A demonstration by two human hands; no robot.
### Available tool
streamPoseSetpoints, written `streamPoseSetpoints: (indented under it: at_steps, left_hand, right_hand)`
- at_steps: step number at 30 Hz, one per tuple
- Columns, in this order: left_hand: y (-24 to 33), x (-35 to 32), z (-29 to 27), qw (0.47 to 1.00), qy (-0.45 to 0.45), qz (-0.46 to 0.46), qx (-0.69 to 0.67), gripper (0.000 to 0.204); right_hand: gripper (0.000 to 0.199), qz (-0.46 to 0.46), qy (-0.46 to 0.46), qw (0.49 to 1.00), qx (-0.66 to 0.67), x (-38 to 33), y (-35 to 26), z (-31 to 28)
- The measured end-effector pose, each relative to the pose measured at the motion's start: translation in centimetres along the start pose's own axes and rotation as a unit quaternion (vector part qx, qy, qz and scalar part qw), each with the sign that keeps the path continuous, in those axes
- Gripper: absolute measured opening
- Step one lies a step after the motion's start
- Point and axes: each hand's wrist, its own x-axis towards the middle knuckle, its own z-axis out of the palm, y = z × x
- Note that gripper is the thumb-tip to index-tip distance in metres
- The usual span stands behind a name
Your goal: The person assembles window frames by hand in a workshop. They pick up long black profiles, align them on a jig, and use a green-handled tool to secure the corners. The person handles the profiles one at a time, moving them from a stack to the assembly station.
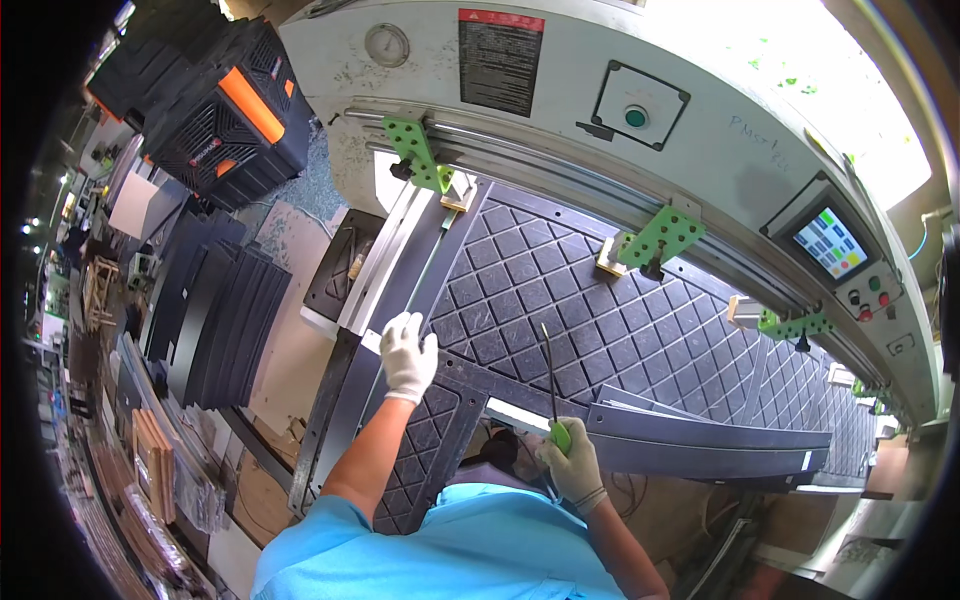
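Note:
My left hand (407,357), in a white glove, lies flat with its fingers stretched forward over a long dark strip (424,290). A light green line runs along that strip, and pale metal rails lie just left of it. In my right hand (576,470), also gloved, is a long screwdriver (551,378) with a green handle and a thin dark shaft. Its tip points away from me over the black bed (520,270), which has a diamond pattern. Whether the tip touches the bed I cannot tell.
A large pale machine beam (560,60) spans the far side, with green perforated brackets (665,240) and a touch screen (830,243). Dark curved panels (700,440) lie at right. Stacked dark panels (225,320) and a black-orange case (235,120) stand at left.

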Motion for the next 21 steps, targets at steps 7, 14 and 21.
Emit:
streamPoseSetpoints:
  at_steps: [7, 14, 21]
  left_hand:
    - [-7.6, -7.3, -2.2, 0.992, -0.054, -0.03, 0.108, 0.068]
    - [-8.2, -11.5, -3.7, 0.989, -0.05, -0.068, 0.122, 0.073]
    - [-7.5, -15.6, -7.2, 0.969, -0.118, -0.165, 0.144, 0.082]
  right_hand:
    - [0.031, 0.024, 0.01, 0.995, -0.093, 2.4, -1.1, 2.6]
    - [0.029, -0.041, 0.082, 0.991, -0.098, 3.0, -2.0, 2.8]
    - [0.028, 0.012, 0.067, 0.997, -0.025, 1.5, -0.3, 1.9]
